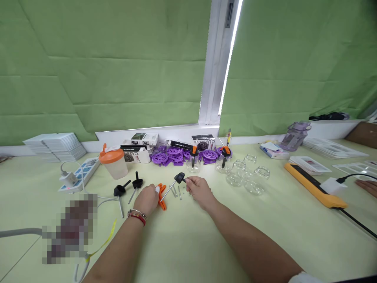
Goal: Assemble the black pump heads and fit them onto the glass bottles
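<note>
My right hand (pixel 200 190) pinches the short stem of a black cap-like piece (pixel 179 178), from which a thin metal rod slants down to the left. The rod's lower end lies by several orange plastic pieces (pixel 161 197). My left hand (pixel 147 198) is closed at these orange pieces and appears to grip one; its fingers are partly hidden. Two more black pieces with metal rods, a nearer one (pixel 119 191) and a farther one (pixel 137 182), lie left of my left hand. Between my hands, small metal rods (pixel 179 193) rest on the table.
Behind are purple wheel-shaped parts (pixel 160 158), boxes (pixel 138 155) and two glass jars with orange-black tops (pixel 193 165). Clear glass jars (pixel 253 186) stand right, beside a yellow power strip (pixel 315 184). An orange-lidded cup (pixel 113 163) stands left. A person's hand (pixel 368 186) shows at the right edge.
</note>
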Demonstrator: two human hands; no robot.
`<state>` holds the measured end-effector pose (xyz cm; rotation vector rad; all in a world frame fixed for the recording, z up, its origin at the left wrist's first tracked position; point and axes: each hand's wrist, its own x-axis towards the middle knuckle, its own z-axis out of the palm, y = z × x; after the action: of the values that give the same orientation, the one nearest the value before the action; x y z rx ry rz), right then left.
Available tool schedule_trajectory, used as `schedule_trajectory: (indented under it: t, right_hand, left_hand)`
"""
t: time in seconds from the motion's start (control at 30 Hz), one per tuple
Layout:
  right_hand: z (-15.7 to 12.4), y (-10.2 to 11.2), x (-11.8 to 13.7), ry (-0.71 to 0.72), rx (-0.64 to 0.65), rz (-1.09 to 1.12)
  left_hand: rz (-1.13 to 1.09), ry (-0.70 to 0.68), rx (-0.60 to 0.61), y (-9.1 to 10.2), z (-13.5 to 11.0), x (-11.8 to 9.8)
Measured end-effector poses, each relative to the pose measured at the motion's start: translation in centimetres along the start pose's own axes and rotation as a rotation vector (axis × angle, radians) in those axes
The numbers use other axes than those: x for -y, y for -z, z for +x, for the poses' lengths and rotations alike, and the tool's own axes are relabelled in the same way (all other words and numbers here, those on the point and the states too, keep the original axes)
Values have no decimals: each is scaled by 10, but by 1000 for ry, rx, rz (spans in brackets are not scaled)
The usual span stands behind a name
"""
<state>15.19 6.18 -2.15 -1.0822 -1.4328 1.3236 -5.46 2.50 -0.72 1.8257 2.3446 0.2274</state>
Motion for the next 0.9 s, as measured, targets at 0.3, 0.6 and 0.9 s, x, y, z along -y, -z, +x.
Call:
schedule_trajectory:
  t: [0.3,0.6,0.9]
  right_hand:
    - [-12,-18,7,-17,27,116]
    - [-2,4,19,-10,-51,176]
    - [47,44,10,263,-364,-345]
  left_hand:
    - [-12,-334,-165,13,-35,-22]
    - [-45,11,-213,19,-5,12]
    - [16,59,-54,4,13,28]
